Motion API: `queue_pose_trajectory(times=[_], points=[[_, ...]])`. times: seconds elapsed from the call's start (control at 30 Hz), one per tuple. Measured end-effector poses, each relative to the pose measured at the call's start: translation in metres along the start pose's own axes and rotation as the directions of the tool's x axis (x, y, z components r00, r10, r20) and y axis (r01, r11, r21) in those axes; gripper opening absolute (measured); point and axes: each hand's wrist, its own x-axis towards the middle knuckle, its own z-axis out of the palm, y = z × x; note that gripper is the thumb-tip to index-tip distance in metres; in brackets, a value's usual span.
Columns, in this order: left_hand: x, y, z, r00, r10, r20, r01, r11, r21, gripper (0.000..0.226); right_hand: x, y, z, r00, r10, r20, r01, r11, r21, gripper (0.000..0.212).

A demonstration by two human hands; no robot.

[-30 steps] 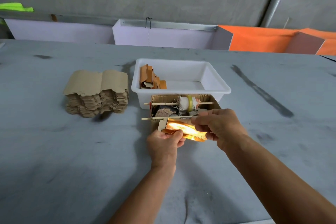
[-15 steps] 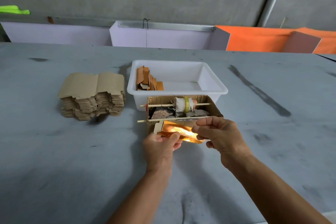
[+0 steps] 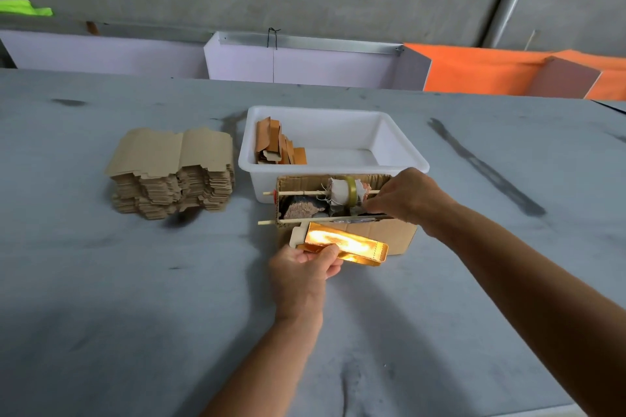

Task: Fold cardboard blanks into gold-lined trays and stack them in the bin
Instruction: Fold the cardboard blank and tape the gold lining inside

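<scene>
One grey table [image 3: 101, 298] fills most of the view, with everything else set out around a white bin [image 3: 333, 145] near its middle. Beyond the bin, along the table's far edge, stand pale partition panels [image 3: 305, 66] and, further right, orange ones [image 3: 474, 69]. To the left of the bin, well apart from it, sits a tall stack of flat cardboard blanks [image 3: 172, 173], their tabbed edges showing down the side. Against the bin's near wall stands an open cardboard box [image 3: 382, 235] with two thin wooden sticks [image 3: 298, 193] laid across it; the far stick carries a roll [image 3: 345, 195] wrapped in white with a yellow-green band, and dark scraps lie in the bottom. Inside the bin, in its left corner, a few folded trays [image 3: 276, 145] lean together on edge.

Just in front of the box, nearer than the bin, the left hand [image 3: 303, 272] holds a partly folded tray [image 3: 345, 244] above the table — thumb on top, fingers curled beneath its left end, the gold lining glaring brightly. The right hand [image 3: 406, 196] is off the tray and reaches into the box at its right end; its fingertips seem bunched together as if pinching something by the roll, though what they touch is hidden.
</scene>
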Motion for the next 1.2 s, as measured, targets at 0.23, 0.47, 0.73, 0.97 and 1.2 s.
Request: queue_pose_trajectory(times=[0.23, 0.47, 0.73, 0.97, 1.2], points=[[0.001, -0.001, -0.001, 1.0, -0.006, 0.013, 0.006, 1.0, -0.026, 0.015, 0.011, -0.022, -0.007, 0.98, 0.07, 0.185, -0.035, 0.982, -0.185, 0.03], [0.001, 0.0, -0.001, 1.0, -0.007, 0.017, 0.008, 0.999, -0.044, 0.016, 0.018, -0.031, -0.005, 0.937, 0.144, 0.32, -0.092, 0.981, -0.173, 0.025], [0.002, -0.001, -0.001, 1.0, -0.005, 0.015, 0.005, 1.0, -0.03, 0.015, 0.021, -0.031, 0.0, 0.921, 0.175, 0.348, -0.108, 0.973, -0.203, 0.026], [0.001, -0.001, -0.002, 1.0, 0.002, 0.02, -0.002, 1.0, -0.031, 0.017, 0.021, -0.032, -0.003, 0.916, 0.19, 0.353, -0.145, 0.978, -0.15, 0.03], [0.005, -0.003, -0.006, 0.999, -0.005, 0.034, 0.004, 1.0, 0.023, 0.015, 0.021, -0.028, -0.014, 0.909, 0.202, 0.364, -0.163, 0.977, -0.135, 0.033]])
